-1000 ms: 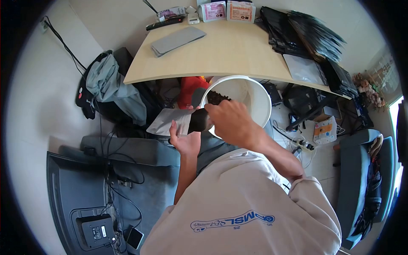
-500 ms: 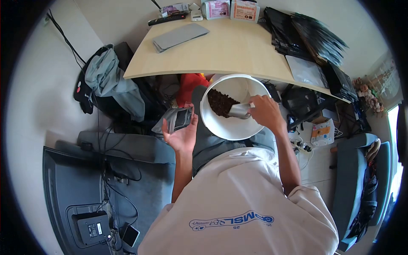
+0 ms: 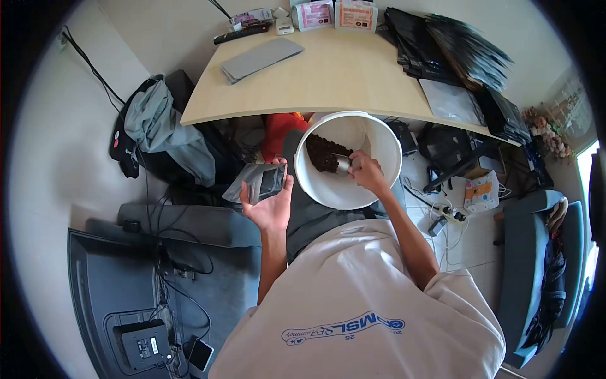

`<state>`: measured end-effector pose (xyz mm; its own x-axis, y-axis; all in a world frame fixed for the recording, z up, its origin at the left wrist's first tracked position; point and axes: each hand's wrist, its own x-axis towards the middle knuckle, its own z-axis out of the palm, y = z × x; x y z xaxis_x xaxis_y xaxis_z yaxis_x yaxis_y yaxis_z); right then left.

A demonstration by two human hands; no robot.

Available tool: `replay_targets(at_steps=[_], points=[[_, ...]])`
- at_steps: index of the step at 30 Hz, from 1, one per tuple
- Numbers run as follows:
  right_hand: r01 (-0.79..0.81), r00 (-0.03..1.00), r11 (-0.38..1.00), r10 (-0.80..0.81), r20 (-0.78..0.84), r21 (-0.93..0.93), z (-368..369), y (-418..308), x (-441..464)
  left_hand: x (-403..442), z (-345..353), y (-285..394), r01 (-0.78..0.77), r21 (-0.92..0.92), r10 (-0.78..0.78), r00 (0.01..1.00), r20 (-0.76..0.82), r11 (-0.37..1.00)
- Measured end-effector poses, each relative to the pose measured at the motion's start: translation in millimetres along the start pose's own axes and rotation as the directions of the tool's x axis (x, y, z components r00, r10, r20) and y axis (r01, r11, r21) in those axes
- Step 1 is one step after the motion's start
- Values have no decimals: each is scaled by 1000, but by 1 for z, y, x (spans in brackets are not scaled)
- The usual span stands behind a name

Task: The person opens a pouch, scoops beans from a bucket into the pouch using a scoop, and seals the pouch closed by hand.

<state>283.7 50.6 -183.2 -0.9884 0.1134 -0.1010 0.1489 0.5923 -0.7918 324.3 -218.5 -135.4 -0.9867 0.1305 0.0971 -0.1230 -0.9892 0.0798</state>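
Note:
A white bucket (image 3: pixel 386 183) is at my lap, tilted toward me, with dark brown crumbly material (image 3: pixel 323 150) along its left inside. My right hand (image 3: pixel 367 170) is closed round the handle of a metal scoop (image 3: pixel 342 164), whose mouth is pushed into the brown stuff. To the left of the bucket, my left hand (image 3: pixel 273 205) holds a clear-and-black plastic pouch (image 3: pixel 260 182) between thumb and fingers. What the pouch contains, if anything, I cannot make out.
Beyond the bucket stands a wooden desk (image 3: pixel 328 76) with a grey flat stack (image 3: pixel 262 60), printed pouches (image 3: pixel 356 15) and black pouches (image 3: pixel 467 54). A jacket-draped chair (image 3: pixel 158 120) is left. Cables and a power strip (image 3: pixel 453 213) lie on the floor at right.
My right hand has moved left and slightly down, driving the scoop deeper into the brown material. The left hand still holds the pouch in nearly the same place.

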Motion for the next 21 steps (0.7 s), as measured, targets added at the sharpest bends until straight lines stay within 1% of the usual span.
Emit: replay_targets(at_steps=[3,6,9,15,18,21], points=[[2,996,997,-9,91,79,-19,-14,-8,-1,2,-2,-3,23,4,1000,-22,1000],[-13,994,983,-7,109,181,-34,-27,-19,-1,3,-3,-9,51,11,999,-33,999],[-9,985,956,-43,169,294,-45,-29,-19,-1,2,-3,-6,60,7,1000,-21,998],[3,986,948,-56,159,318,-56,-38,-21,-1,2,-2,1,66,0,1000,-9,998],[-50,972,934,-36,230,354,-65,-45,-24,-1,2,-3,10,57,-9,1000,-21,998],[-54,965,932,-43,260,357,-71,-47,-25,-2,2,-3,13,55,-11,999,-32,998]])
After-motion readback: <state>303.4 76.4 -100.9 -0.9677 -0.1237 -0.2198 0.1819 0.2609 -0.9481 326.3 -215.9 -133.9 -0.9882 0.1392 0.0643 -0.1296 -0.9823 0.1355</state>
